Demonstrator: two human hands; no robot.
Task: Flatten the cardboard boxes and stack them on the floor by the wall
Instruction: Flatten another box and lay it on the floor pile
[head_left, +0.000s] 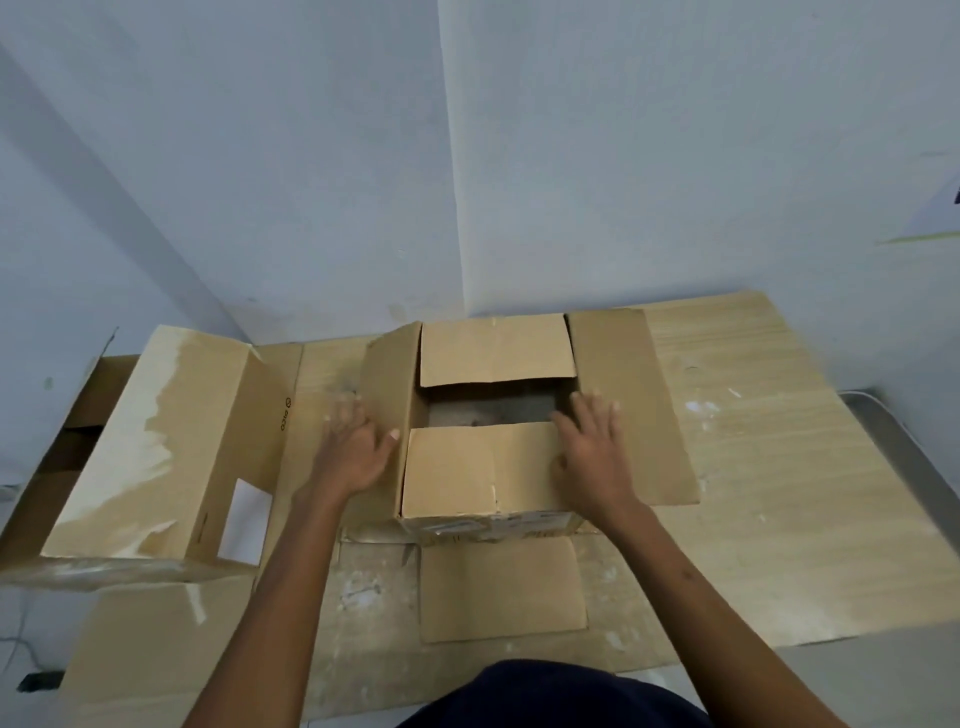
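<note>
Both hands were found spread wide and holding nothing. The left hand (356, 449) lay flat, fingers straight and blurred at the tips, against the outer side of the left flap (392, 384) of the smaller cardboard box (488, 522), thumb at the flap's near edge. The right hand (592, 452) rested palm down, fingers straight, on the right end of the near flap (457, 467), its fingertips reaching over the opening toward the right flap (639, 405). At far left, a large cardboard box (171, 441) lay on its side, open end facing left and overhanging the edge of the wood-grain surface (769, 467); pale torn patches marked its upper face and a white label (245, 522) sat near its front right corner. Just beside it, at centre, the smaller cardboard box stood upright on the same surface, close to the corner of the white wall (311, 156). Its left flap stood tilted outward, the far flap (493, 351) and near flap were folded inward with a dark gap between them, and the right flap lay spread out flat. A further flap (501, 587) lay flat on the surface in front of the box, toward the person. A dark garment (550, 696) showed at the bottom edge. To the right, a grey metal tray (904, 447) lay against the surface's right side, and a sheet of paper (935, 208) was fixed to the wall above it.
</note>
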